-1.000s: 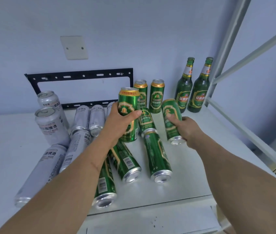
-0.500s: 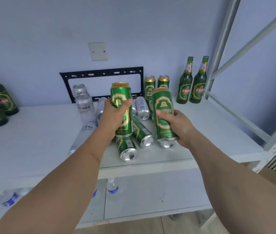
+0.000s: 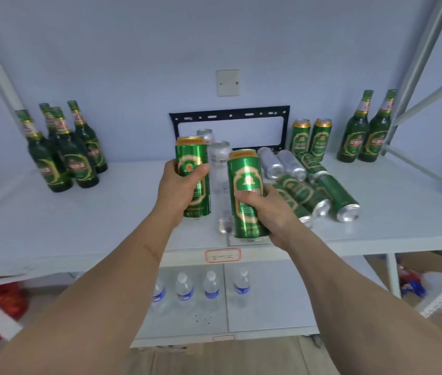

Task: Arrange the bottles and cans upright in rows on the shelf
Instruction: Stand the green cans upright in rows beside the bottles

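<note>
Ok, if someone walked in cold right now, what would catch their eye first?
Two upright green cans held at centre: one in the left hand, one in the right hand, above the shelf front. Right of them, a jumble of green and silver cans lies on its side. Green bottles stand at back left, two more at back right.

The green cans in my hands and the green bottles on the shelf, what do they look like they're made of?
The green can in the left hand and the green can in the right hand look like aluminium with glossy printed sides; the lying green cans show bare silvery bottoms. The green bottles look like dark glass, shiny, with paper-like labels, though glass is a guess from the gloss.
</note>
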